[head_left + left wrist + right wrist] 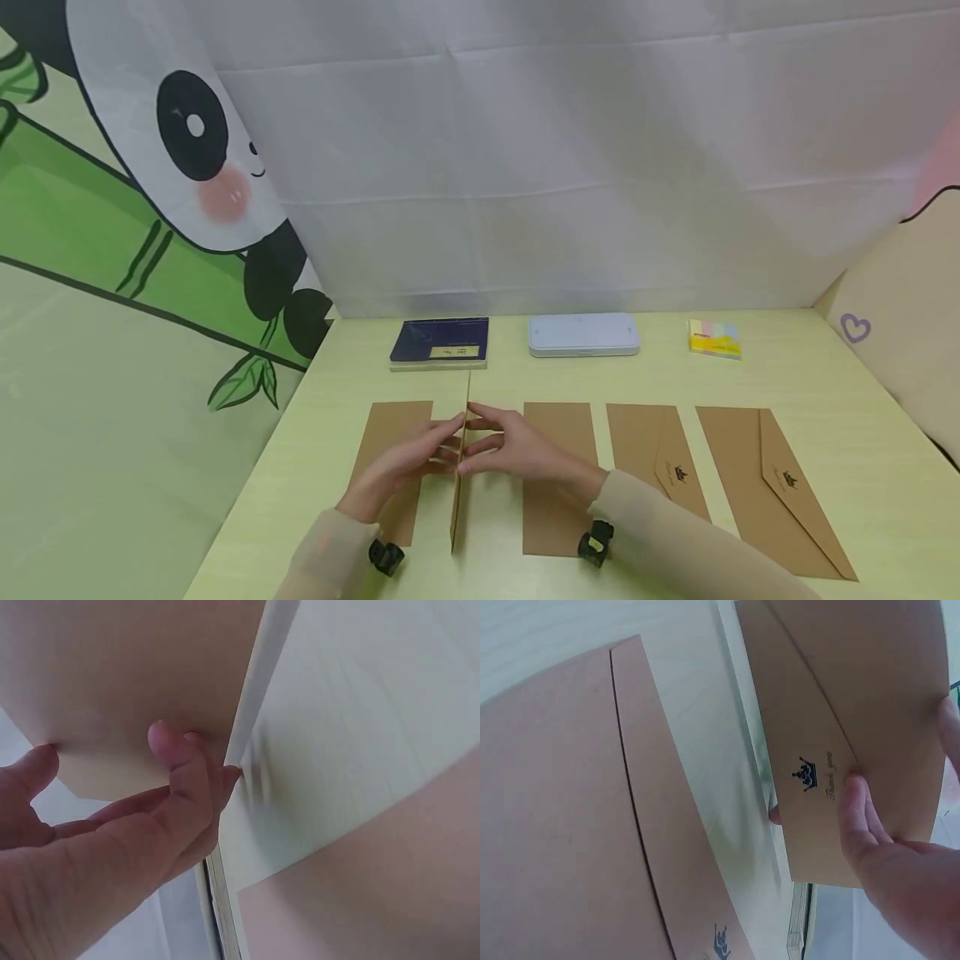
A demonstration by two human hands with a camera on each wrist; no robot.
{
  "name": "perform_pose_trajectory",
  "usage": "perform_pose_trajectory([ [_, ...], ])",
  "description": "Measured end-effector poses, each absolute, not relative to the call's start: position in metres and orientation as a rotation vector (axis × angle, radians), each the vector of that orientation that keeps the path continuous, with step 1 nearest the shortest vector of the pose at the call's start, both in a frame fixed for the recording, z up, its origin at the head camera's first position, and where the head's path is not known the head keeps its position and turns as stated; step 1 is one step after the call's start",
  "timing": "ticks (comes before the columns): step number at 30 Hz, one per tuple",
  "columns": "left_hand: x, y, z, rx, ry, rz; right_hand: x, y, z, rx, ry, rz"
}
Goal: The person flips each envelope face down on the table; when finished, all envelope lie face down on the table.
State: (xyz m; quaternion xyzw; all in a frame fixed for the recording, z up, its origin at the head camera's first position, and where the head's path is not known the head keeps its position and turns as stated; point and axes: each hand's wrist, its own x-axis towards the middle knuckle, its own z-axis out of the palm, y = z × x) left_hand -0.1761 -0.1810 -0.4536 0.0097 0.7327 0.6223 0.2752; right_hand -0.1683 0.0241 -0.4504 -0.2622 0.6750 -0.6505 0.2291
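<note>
A brown paper envelope [457,508] stands on edge, upright between both hands. My left hand [408,462] holds it from the left; in the left wrist view its thumb and fingers touch the plain face of the envelope [127,667], and one fingertip shows at the lower edge. From the right, my right hand [517,446] holds the same envelope, with fingertips against the flap side. In the right wrist view that envelope [885,682] shows a slanted flap, a black crown and "Thank you" lettering beside the thumb.
Several more brown envelopes lie flat in a row: one plain envelope [397,417] at left, another plain envelope [558,433], then two flap-up envelopes [637,433] at right. Behind them are a dark blue book [442,333], a pale blue case [583,335] and colourful sticky notes [715,339].
</note>
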Motion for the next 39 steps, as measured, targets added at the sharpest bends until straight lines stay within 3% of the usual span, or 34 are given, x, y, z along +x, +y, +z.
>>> perform_pose_trajectory([
  [24,-0.169,-0.176,-0.455,0.044,2.534,1.418,-0.169,0.038,-0.453,-0.629,2.058,-1.748],
  [29,-0.168,-0.177,-0.452,0.047,2.597,1.326,-0.166,0.037,-0.457,-0.532,2.212,-1.648],
  [39,-0.168,-0.179,-0.456,0.130,2.666,1.191,-0.165,0.036,-0.463,-0.594,2.481,-1.341],
])
